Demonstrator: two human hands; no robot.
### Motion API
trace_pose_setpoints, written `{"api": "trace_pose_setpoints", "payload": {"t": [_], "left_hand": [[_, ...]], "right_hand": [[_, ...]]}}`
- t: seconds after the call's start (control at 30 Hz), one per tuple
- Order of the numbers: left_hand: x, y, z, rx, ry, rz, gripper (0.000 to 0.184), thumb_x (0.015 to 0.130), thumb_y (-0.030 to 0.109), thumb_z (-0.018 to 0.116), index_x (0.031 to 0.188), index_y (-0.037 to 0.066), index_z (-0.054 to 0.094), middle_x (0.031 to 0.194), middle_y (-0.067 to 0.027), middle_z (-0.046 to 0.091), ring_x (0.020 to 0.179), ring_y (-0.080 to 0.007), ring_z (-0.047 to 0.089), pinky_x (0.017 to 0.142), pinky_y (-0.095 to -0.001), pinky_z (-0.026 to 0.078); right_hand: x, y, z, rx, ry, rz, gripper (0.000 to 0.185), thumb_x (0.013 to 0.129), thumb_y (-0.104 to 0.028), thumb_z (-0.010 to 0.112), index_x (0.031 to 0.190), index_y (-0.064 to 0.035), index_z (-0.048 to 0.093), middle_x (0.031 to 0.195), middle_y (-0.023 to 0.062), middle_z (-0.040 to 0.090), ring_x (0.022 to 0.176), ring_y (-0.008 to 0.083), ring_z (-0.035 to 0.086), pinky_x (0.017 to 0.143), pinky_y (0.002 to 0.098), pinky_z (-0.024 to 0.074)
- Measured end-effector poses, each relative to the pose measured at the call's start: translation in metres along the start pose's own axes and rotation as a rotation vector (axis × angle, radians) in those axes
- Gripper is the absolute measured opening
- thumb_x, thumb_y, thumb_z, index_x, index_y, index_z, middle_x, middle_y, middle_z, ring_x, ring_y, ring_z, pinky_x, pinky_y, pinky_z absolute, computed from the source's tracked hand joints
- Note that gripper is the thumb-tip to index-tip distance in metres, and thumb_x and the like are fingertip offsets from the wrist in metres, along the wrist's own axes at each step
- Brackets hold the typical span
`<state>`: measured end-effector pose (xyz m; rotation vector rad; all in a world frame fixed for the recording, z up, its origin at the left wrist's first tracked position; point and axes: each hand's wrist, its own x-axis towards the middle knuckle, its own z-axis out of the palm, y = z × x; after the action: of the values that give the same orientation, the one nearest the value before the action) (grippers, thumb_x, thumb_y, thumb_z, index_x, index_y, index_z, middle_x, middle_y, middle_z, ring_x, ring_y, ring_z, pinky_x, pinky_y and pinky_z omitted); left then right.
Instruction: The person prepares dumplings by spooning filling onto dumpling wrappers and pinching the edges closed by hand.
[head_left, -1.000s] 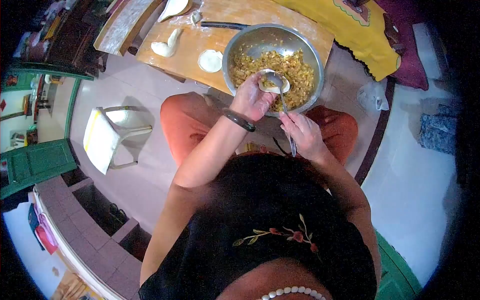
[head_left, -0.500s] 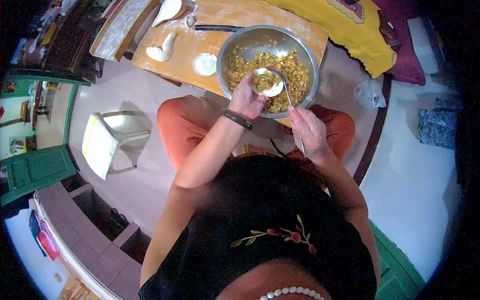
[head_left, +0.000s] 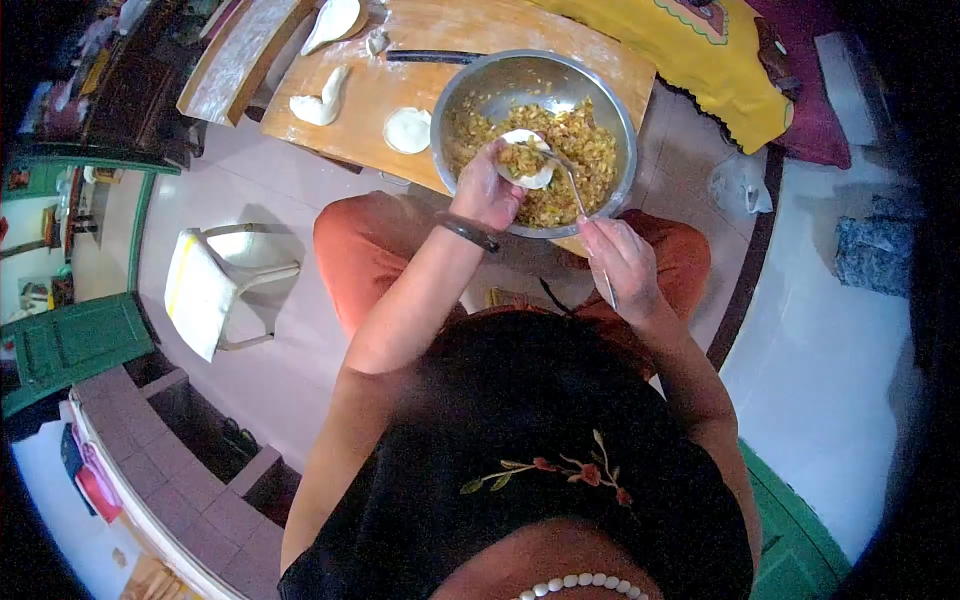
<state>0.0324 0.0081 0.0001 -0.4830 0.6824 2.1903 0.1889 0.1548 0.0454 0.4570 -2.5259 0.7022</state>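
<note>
Over the near side of a steel bowl (head_left: 632,150), my left hand (head_left: 487,193) cups a round dough wrapper (head_left: 541,177) with a mound of chopped filling (head_left: 517,160) on it. My right hand (head_left: 622,262) grips the handle of a metal spoon (head_left: 575,185), whose head rests at the filling on the wrapper. More chopped yellow-brown filling (head_left: 590,140) lies inside the bowl. Left of the bowl, a flat dough round (head_left: 408,130) sits on the wooden table (head_left: 370,110).
A bent piece of dough (head_left: 320,100) and a larger pale dough piece (head_left: 333,22) lie at the table's left. A dark stick-like tool (head_left: 430,57) touches the bowl's far left rim. A white stool (head_left: 205,290) stands on the floor to the left, a plastic bag (head_left: 742,185) to the right.
The spoon head has shifted a little left over the wrapper, and the wrapper is tilted differently, showing more of its far edge. Both hands stay over the bowl's near side.
</note>
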Motion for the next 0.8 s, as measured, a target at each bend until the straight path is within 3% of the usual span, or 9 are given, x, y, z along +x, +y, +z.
{"api": "trace_pose_setpoints", "payload": {"t": [0.13, 0.2, 0.23, 0.27, 0.37, 0.47, 0.6, 0.7, 0.8], "left_hand": [[0.015, 0.011, -0.013, 0.051, 0.021, -0.003, 0.028, 0.093, 0.026, 0.042, 0.109, 0.005, 0.048, 0.102, -0.012, 0.059, 0.083, -0.0239, 0.062, 0.057, -0.03, 0.052], [0.014, 0.022, -0.013, 0.081, 0.015, -0.031, 0.033, 0.095, 0.026, 0.036, 0.115, 0.002, 0.045, 0.111, -0.0153, 0.057, 0.095, -0.0288, 0.06, 0.067, -0.0336, 0.052], [0.011, 0.025, -0.009, 0.096, 0.012, -0.047, 0.036, 0.095, 0.026, 0.032, 0.117, 0.001, 0.044, 0.115, -0.017, 0.055, 0.1, -0.0313, 0.058, 0.072, -0.0353, 0.052], [0.01, 0.019, -0.003, -0.027, 0.069, -0.019, 0.036, 0.095, 0.027, 0.034, 0.118, 0.001, 0.043, 0.116, -0.016, 0.056, 0.1, -0.0311, 0.059, 0.07, -0.0337, 0.051], [0.01, 0.017, 0.0, -0.012, 0.083, -0.019, 0.036, 0.095, 0.027, 0.034, 0.118, 0.001, 0.042, 0.114, -0.0162, 0.056, 0.099, -0.0311, 0.059, 0.071, -0.0358, 0.052], [0.015, 0.019, -0.01, -0.08, -0.043, -0.097, 0.035, 0.096, 0.025, 0.033, 0.119, 0.001, 0.04, 0.114, -0.0169, 0.055, 0.101, -0.0317, 0.057, 0.079, -0.0402, 0.051], [-0.002, 0.016, 0.013, 0.017, 0.046, -0.018, 0.034, 0.096, 0.022, 0.03, 0.12, -0.001, 0.039, 0.121, -0.0194, 0.05, 0.111, -0.0322, 0.051, 0.097, -0.0465, 0.042], [-0.004, 0.011, 0.014, 0.018, -0.035, 0.004, 0.035, 0.097, 0.027, 0.03, 0.12, 0.002, 0.038, 0.114, -0.0176, 0.053, 0.104, -0.0299, 0.056, 0.086, -0.042, 0.05], [-0.001, 0.01, 0.008, -0.092, -0.137, -0.065, 0.038, 0.098, 0.028, 0.027, 0.121, 0.001, 0.04, 0.117, -0.0178, 0.051, 0.106, -0.0295, 0.054, 0.09, -0.0426, 0.048]], "right_hand": [[-0.001, 0.003, -0.014, 0.021, 0.001, 0.034, 0.03, 0.08, 0.003, 0.056, 0.109, 0.0025, 0.055, 0.093, 0.015, 0.057, 0.077, 0.0291, 0.059, 0.064, 0.037, 0.0498], [0.0, 0.01, -0.013, 0.095, 0.186, -0.09, 0.028, 0.08, 0.003, 0.054, 0.109, 0.0035, 0.054, 0.093, 0.0159, 0.058, 0.076, 0.0292, 0.059, 0.064, 0.0357, 0.0495], [0.001, 0.009, -0.015, 0.121, 0.186, -0.034, 0.028, 0.081, 0.005, 0.053, 0.109, 0.0039, 0.053, 0.093, 0.0166, 0.058, 0.076, 0.0293, 0.059, 0.064, 0.0346, 0.0493], [0.002, 0.008, -0.018, 0.148, 0.188, 0.023, 0.028, 0.081, 0.006, 0.051, 0.109, 0.0043, 0.052, 0.093, 0.0174, 0.058, 0.076, 0.0294, 0.059, 0.064, 0.0335, 0.0491], [0.011, 0.007, -0.019, 0.107, 0.219, 0.049, 0.029, 0.08, 0.007, 0.051, 0.109, 0.0027, 0.053, 0.092, 0.0173, 0.058, 0.075, 0.0293, 0.059, 0.064, 0.0329, 0.0494], [0.007, 0.012, -0.015, 0.195, 0.294, 0.14, 0.023, 0.084, 0.001, 0.049, 0.106, 0.0022, 0.055, 0.09, 0.0163, 0.059, 0.072, 0.0258, 0.059, 0.063, 0.0312, 0.0486], [0.012, 0.008, -0.012, 0.435, 0.429, 0.477, 0.024, 0.092, -0.014, 0.042, 0.099, 0.0014, 0.06, 0.084, 0.0117, 0.06, 0.068, 0.0156, 0.057, 0.065, 0.0266, 0.0458], [0.02, 0.002, -0.011, 0.626, 0.408, 0.721, 0.024, 0.092, -0.013, 0.043, 0.099, 0.0014, 0.06, 0.084, 0.0103, 0.06, 0.068, 0.0146, 0.057, 0.067, 0.0257, 0.0454], [0.02, -0.001, 0.003, 0.788, 0.418, 0.674, 0.022, 0.091, -0.011, 0.043, 0.099, 0.0023, 0.06, 0.085, 0.01, 0.06, 0.071, 0.0147, 0.058, 0.067, 0.0254, 0.0463]]}}
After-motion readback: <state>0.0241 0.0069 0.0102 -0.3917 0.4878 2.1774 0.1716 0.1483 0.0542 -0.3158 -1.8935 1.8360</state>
